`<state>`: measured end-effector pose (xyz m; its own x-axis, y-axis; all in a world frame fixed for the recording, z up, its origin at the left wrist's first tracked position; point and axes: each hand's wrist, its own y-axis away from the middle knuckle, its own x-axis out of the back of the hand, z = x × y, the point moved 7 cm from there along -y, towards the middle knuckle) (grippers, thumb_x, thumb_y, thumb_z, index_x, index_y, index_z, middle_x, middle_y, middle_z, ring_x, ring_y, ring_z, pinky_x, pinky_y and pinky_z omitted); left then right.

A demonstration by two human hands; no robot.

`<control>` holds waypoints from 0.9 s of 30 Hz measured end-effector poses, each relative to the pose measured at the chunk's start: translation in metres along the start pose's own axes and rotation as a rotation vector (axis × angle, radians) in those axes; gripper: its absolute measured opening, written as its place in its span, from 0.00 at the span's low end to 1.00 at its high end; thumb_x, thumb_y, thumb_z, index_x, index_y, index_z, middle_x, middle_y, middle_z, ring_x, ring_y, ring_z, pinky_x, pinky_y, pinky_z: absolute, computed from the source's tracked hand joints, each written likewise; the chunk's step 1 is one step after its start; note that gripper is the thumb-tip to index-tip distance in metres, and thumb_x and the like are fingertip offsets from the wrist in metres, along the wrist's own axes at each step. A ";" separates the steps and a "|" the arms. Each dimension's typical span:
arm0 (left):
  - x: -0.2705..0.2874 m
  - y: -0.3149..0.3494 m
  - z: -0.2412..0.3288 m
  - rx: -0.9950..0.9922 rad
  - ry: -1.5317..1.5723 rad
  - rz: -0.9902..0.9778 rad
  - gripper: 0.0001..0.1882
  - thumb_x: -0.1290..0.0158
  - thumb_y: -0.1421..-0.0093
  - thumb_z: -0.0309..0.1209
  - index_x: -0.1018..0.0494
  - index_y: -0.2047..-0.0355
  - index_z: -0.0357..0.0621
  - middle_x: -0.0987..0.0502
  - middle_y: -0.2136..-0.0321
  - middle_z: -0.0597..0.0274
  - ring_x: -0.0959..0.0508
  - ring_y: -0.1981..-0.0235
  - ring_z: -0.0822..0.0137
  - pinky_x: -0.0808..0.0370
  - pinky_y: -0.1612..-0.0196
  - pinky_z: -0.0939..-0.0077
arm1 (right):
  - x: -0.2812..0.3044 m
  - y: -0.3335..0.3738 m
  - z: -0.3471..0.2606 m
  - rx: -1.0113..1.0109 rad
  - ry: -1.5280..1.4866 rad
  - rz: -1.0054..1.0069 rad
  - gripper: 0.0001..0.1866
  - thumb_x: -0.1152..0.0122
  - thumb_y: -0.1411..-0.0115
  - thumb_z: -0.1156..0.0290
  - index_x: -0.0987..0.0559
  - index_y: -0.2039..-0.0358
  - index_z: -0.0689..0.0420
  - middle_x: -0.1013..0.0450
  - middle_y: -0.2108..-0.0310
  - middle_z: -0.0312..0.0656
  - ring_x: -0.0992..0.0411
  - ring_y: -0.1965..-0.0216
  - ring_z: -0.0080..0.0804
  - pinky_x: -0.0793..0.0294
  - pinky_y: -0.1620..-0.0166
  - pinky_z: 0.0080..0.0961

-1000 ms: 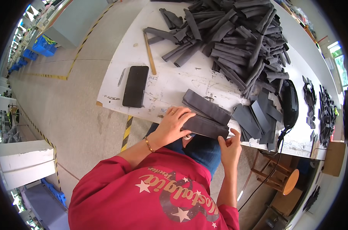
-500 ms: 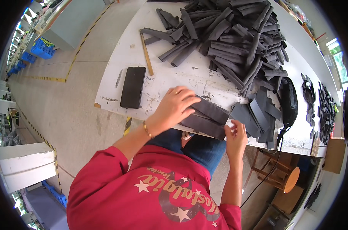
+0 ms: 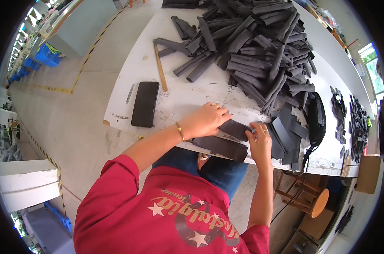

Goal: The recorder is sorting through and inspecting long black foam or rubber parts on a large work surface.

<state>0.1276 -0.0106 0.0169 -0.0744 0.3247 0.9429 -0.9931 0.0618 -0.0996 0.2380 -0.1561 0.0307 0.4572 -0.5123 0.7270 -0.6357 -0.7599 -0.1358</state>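
Two dark grey fabric strips lie side by side at the near edge of the white table. My left hand (image 3: 206, 120) bends its fingers over the left end of the farther fabric strip (image 3: 234, 129). At that strip's right end, my right hand (image 3: 260, 139) pinches the corner between thumb and fingers. The nearer fabric strip (image 3: 221, 147) lies flat along the table edge, touched by neither set of fingertips. Just right of my right hand is a loose stack of flat dark pieces (image 3: 281, 132).
A big heap of dark fabric tubes (image 3: 259, 55) covers the far table. To the left are a black phone (image 3: 145, 104) and a thin wooden stick (image 3: 160, 67). A black corded device (image 3: 316, 118) stands at right, its cord hanging past a wooden stool (image 3: 320, 203).
My left hand has slid right along the farther strip and pressed lower. My right hand has moved away from the nearer strip's end to the farther strip's right end.
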 end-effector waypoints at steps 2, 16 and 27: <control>0.000 0.002 0.004 0.017 -0.008 0.019 0.31 0.37 0.52 0.33 0.32 0.46 0.45 0.28 0.56 0.60 0.28 0.52 0.59 0.32 0.49 0.66 | 0.013 0.007 0.011 -0.001 0.099 0.044 0.14 0.37 0.46 0.75 0.23 0.58 0.60 0.27 0.63 0.47 0.27 0.64 0.45 0.28 0.60 0.36; -0.072 -0.110 -0.056 0.943 2.008 0.583 0.12 0.45 0.41 0.27 0.31 0.67 0.27 0.24 0.68 0.40 0.20 0.70 0.46 0.17 0.64 0.52 | 0.000 0.054 0.050 0.323 0.998 -0.005 0.17 0.45 0.46 0.76 0.24 0.56 0.69 0.26 0.59 0.49 0.30 0.60 0.40 0.28 0.60 0.34; -0.065 -0.090 -0.025 0.824 2.351 0.589 0.05 0.50 0.41 0.20 0.30 0.66 0.29 0.23 0.64 0.44 0.21 0.61 0.52 0.19 0.53 0.59 | 0.043 0.050 0.040 0.339 0.567 0.049 0.06 0.41 0.42 0.72 0.28 0.68 0.59 0.29 0.66 0.44 0.30 0.63 0.44 0.30 0.59 0.38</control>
<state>0.2241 -0.0136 -0.0439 -0.5828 0.1793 -0.7926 -0.7899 -0.3537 0.5009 0.2508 -0.2320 0.0280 -0.0243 -0.3303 0.9436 -0.3741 -0.8723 -0.3149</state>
